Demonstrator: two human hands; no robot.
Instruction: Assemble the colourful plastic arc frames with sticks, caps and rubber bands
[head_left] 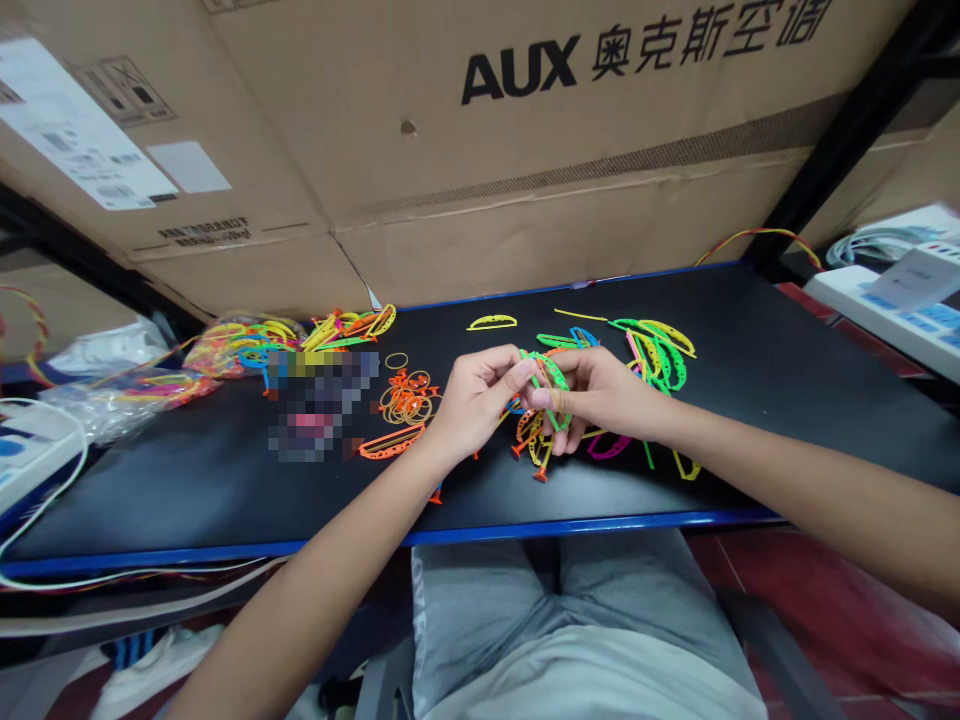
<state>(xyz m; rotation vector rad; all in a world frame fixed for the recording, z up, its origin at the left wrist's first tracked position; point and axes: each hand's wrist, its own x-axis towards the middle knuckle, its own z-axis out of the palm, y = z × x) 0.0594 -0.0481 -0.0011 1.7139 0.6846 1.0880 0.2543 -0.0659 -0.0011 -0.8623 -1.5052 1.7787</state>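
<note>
A person's left hand (472, 402) and right hand (609, 388) are meeting, and both are gripping one small, bright green plastic bow with holes along its curve (553, 370). The bow is sitting right between them, its long way slanting from the left fingertips down toward the right palm. The left hand is pinching the far end, and the right hand is pressing a thumb on it lower down. Neither hand is nearer, since both are touching it.

Just under the hands, small orange and yellow plastic bows (523, 428) and orange sticks with sucker tips (540, 475) are lying mixed up. Right beside the right hand, a heap of green and yellow plastic bows (660, 352) is spreading out. Near the left hand, on its left, round tan rubber bands (409, 405) are lying with orange bits. Farther left, clear plastic bags of colourful bows (206, 350) are lying.

Everything is resting on a flat black table with a blue edge (780, 400). Beyond the hands, a big brown cardboard box (360, 110) is standing like a wall.
</note>
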